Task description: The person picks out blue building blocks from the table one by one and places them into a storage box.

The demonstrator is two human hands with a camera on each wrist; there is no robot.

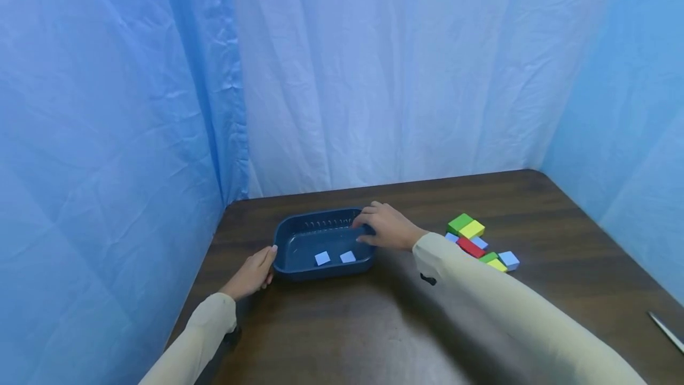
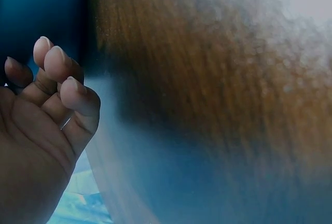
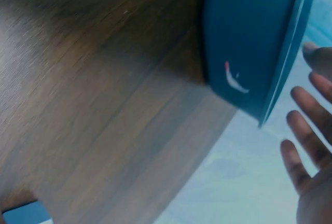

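A dark blue plastic basket (image 1: 310,274) stands on the table with two light blue blocks, one block (image 1: 322,258) to the left and another block (image 1: 348,256) to the right, on its floor. My left hand (image 1: 251,271) holds the basket's left end, thumb at the rim and fingers curled below it. In the left wrist view, the left hand (image 2: 46,110) shows bent fingertips close to the basket wall (image 2: 41,11). Over the basket's right end is my right hand (image 1: 390,227), holding nothing. Its fingers (image 3: 306,130) are spread and slightly bent past the rim in the right wrist view.
To the right lies a loose cluster of blocks: green (image 1: 459,223), yellow (image 1: 472,230), red (image 1: 471,247) and light blue (image 1: 509,261). A thin pale object (image 1: 667,330) lies near the table's right edge. Blue curtains (image 1: 401,76) hang behind and beside the table (image 1: 342,325).
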